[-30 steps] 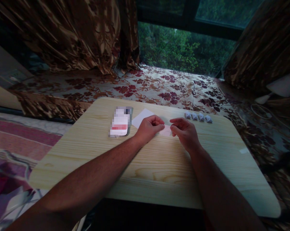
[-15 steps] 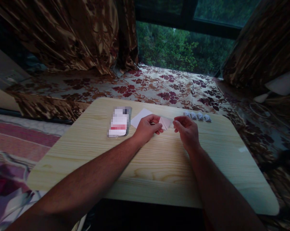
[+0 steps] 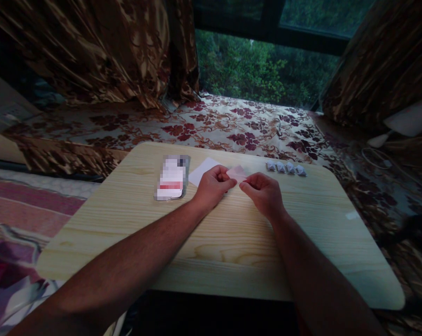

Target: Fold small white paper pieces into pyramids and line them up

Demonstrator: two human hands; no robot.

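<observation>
A small piece of pale pink folded paper (image 3: 236,173) is held up between both hands over the table. My left hand (image 3: 212,186) is closed, pinching the paper's left side between thumb and fingers. On the other side my right hand (image 3: 265,191) pinches the lower right edge, its fingers also closed. Behind my left hand lies a flat white sheet of paper (image 3: 201,171), partly covered by that hand. Several small folded paper pieces (image 3: 280,167) stand in a row near the far edge of the table, beyond my right hand.
A blurred-out phone-like object (image 3: 171,179) lies left of the sheet on the light wooden table (image 3: 217,252). A small white patch (image 3: 352,216) is at the table's right side. Behind are a floral-covered ledge (image 3: 245,126), curtains and a window.
My right hand has moved left from apart to take hold of the folded paper. The paper has tilted and its visible face differs. My left hand keeps its pinch.
</observation>
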